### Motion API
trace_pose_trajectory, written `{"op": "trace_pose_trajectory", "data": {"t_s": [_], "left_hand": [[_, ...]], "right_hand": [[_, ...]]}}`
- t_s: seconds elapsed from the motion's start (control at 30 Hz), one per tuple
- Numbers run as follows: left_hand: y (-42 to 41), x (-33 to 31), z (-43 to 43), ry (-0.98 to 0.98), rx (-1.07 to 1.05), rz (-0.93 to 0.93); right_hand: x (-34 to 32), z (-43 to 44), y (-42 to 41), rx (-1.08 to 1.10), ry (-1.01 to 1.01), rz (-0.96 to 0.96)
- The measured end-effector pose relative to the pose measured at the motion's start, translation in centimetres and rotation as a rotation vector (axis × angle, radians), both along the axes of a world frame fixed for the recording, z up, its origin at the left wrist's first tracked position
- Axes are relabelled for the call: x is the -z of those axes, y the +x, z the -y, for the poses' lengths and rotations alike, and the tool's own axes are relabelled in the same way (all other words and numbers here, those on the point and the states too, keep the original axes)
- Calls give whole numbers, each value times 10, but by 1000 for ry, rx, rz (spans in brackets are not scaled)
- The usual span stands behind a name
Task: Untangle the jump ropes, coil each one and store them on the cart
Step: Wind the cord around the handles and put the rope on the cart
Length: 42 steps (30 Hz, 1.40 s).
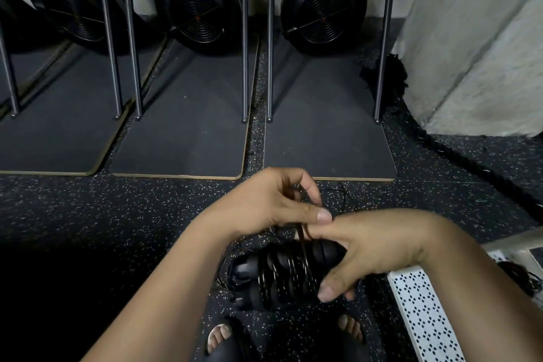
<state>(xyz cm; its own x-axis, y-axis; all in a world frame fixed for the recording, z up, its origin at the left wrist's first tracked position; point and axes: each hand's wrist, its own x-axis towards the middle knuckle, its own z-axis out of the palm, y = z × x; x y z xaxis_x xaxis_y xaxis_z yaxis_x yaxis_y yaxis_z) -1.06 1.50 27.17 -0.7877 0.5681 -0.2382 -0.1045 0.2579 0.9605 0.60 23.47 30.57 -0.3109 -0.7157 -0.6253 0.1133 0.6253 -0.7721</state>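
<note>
Over the black rubber floor flecked with white [88, 209], the right hand [373, 247] has its grip closed round a pair of black plastic jump-rope handles [264, 276]. The thumb is in front and the fingers are curled behind, and the handles lie side by side, pointing to the left. A thin black cord [301, 233] is wound in many close turns about the middle of the handles. One strand rises from the bundle to the left hand [264, 206], which is above and just touches the right. Its grip is drawn in, thumb pressed toward bent fingers, apparently pinching that strand, though blur there makes the contact hard to read. A loose loop of cord hangs beyond the hands, above the floor. At the lower right, just beside the right forearm, is the white perforated metal cart [423, 314]. Farther back on it is a dark tangle [526, 276] that may be more rope. Two sandalled feet [220, 335] show at the bottom edge. Ahead, dark flat boards with pale edges [182, 132] lie on the floor. On them stand slim grey metal legs [244, 53] and round black caged fan wheels [199, 6]. A thick black braided rope [458, 156] runs along the floor beside a grey concrete wall [484, 38].
</note>
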Motion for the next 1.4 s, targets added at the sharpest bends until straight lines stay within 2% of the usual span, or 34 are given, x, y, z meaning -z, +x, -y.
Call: {"op": "trace_pose_trajectory", "data": {"t_s": [0.13,0.23,0.3,0.33,0.4,0.5,0.6,0.8,0.93,1.07,1.17,1.3,1.4], "left_hand": [[1,-12,1,132,-22,18],[-5,-14,-3,135,-100,2],[-5,-10,-3,194,-210,167],[-3,-3,0,139,-262,197],[2,6,2,-63,-318,145],[1,-3,-13,97,-503,36],[-1,-11,-28,172,-539,14],[3,-8,-29,105,-496,14],[4,-10,-29,133,-481,62],[4,-6,-31,109,-466,67],[6,-3,-30,78,-447,13],[10,-4,-27,13,-382,-90],[11,-5,-30,54,-417,-85]], "right_hand": [[-16,-3,1,68,-285,142],[-16,-6,1,158,-443,141],[-14,-7,0,244,-504,91],[-13,-6,-1,303,-538,85],[-10,-3,-2,437,-607,94],[-5,5,-5,684,-662,119],[-3,14,-6,878,-719,160],[2,18,-11,1019,-671,113],[-1,12,-14,976,-612,56],[-4,4,-16,927,-471,11],[-8,0,-14,901,-397,-2],[-13,0,-6,757,-360,-55],[-11,-1,-7,811,-365,-106]]}}
